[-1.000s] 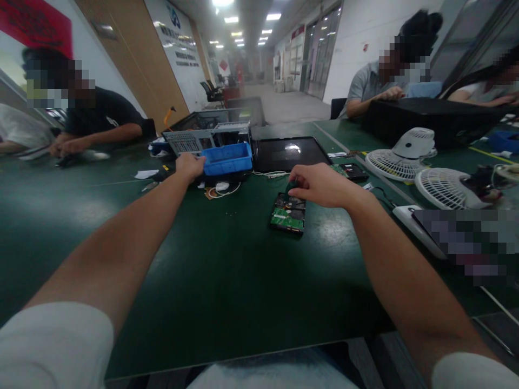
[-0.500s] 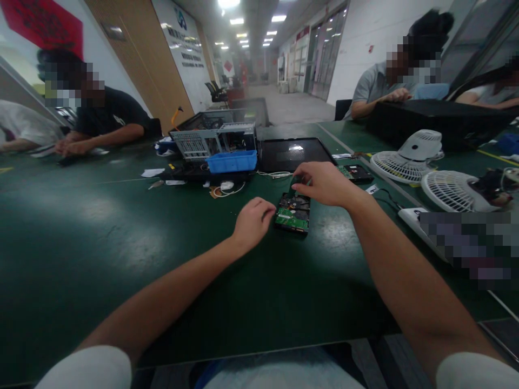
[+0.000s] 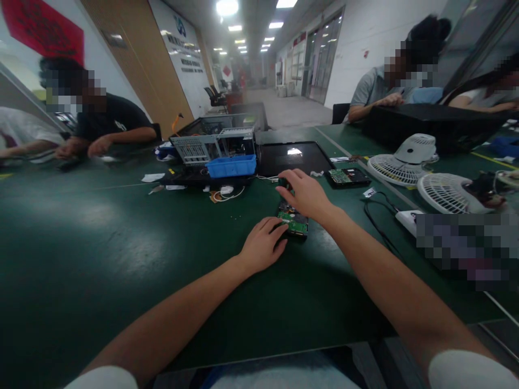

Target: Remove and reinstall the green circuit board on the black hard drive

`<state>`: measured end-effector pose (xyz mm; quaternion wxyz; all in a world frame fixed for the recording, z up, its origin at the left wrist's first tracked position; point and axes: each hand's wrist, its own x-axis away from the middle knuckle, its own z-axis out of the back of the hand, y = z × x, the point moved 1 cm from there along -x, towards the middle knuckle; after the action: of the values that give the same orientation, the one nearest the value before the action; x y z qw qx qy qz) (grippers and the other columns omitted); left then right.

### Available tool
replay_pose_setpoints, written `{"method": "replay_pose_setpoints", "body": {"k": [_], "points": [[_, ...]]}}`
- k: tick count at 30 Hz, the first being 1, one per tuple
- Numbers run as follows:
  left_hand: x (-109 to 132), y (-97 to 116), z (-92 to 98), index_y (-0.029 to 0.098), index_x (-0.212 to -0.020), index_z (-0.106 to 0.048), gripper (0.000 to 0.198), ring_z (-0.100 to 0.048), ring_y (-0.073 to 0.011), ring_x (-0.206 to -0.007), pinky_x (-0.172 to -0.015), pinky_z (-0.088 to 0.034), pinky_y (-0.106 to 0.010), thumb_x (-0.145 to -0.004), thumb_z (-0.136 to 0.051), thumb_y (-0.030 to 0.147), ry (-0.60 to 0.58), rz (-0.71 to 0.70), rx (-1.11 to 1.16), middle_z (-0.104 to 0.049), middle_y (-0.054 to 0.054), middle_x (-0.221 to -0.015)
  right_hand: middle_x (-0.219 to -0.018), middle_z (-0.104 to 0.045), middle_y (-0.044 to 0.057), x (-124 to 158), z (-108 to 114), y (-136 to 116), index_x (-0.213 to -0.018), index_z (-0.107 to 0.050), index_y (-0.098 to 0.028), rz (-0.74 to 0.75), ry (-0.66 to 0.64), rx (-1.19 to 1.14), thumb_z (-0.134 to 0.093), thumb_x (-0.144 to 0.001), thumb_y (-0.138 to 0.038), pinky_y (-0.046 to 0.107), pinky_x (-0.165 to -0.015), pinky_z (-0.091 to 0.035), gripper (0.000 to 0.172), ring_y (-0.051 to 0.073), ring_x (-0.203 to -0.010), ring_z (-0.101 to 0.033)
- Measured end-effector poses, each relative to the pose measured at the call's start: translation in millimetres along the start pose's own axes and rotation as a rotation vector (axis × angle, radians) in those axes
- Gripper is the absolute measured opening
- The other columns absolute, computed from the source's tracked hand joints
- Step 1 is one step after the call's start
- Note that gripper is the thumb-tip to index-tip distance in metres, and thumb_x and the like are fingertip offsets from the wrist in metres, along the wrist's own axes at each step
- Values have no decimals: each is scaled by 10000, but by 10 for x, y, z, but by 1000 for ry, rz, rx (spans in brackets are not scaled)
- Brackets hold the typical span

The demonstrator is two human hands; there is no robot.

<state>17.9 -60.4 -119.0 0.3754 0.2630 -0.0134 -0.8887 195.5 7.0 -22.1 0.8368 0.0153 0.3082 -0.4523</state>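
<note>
A hard drive point(image 3: 298, 228) with a green circuit board lies on the table in front of me, its far part hidden under my right hand. My left hand point(image 3: 265, 244) holds it at the near left corner, fingers over the board's edge and thumb along the near side. Above the far end, my right hand point(image 3: 304, 192) is closed around a dark upright screwdriver point(image 3: 283, 183), mostly covered by the fingers. Several tiny specks point(image 3: 235, 217), too small to name, are on the table to the left.
Beyond stand an open computer case point(image 3: 194, 150), a blue tray point(image 3: 232, 166) and a black panel point(image 3: 292, 156). Another hard drive point(image 3: 348, 177) lies to the right, near white fans point(image 3: 405, 162) and a power strip point(image 3: 407, 220). Other people sit across the table.
My left hand has opened from a pinch beside the drive and come onto its near left corner. The right hand has shifted slightly left with the screwdriver.
</note>
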Motion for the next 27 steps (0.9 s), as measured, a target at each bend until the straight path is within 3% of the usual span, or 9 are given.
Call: {"method": "replay_pose_setpoints", "body": {"k": [3, 6, 13, 19, 24, 27], "points": [[-1, -3, -7, 246, -1347, -587, 432, -517, -322, -1296, -1066, -486, -548, -915, -583, 261, -9, 6, 6, -588, -127, -1351, -1301, -605, 167, 26, -121, -71, -1344, -528, -181, 29, 24, -32, -478, -984, -278, 409, -915, -485, 376, 294, -1112, -614], [-4, 2, 0, 245, -1348, -586, 431, -512, -318, -1297, -1077, -484, -541, -917, -578, 249, -8, 6, 11, -585, -126, -1353, -1357, -580, 168, 39, -206, -98, -1390, -497, -189, 42, 21, -76, -454, -988, -246, 422, -957, -489, 408, 294, -1164, -602], [-17, 13, 24, 213, -1341, -588, 428, -513, -314, -1290, -1077, -490, -522, -914, -576, 233, -21, 0, -5, -580, -139, -1342, -1283, -577, 155, 57, -217, -21, -1331, -550, -204, -6, 74, -65, -500, -991, -326, 409, -904, -515, 364, 275, -1040, -635], [-11, 1, 19, 213, -1314, -607, 392, -498, -313, -1336, -1098, -482, -528, -923, -582, 245, -5, -9, 23, -565, -133, -1397, -1286, -586, 215, -6, -259, 228, -1321, -515, -124, -58, 180, -85, -493, -941, -231, 439, -961, -487, 395, 309, -1118, -602], [-6, -59, -23, 180, -1308, -622, 364, -474, -302, -1395, -1165, -429, -516, -966, -543, 274, -20, -27, 57, -522, -136, -1490, -1154, -643, 152, 51, -233, 354, -1248, -541, -174, -66, 174, -155, -587, -913, -291, 419, -887, -521, 357, 284, -1038, -631], [0, -104, -56, 182, -1331, -611, 379, -509, -284, -1373, -1164, -433, -512, -969, -541, 267, -23, -59, 73, -581, -127, -1435, -1160, -626, 135, 187, -205, 363, -1219, -571, -206, -2, 269, -182, -620, -922, -348, 424, -842, -551, 333, 265, -957, -644]]}}
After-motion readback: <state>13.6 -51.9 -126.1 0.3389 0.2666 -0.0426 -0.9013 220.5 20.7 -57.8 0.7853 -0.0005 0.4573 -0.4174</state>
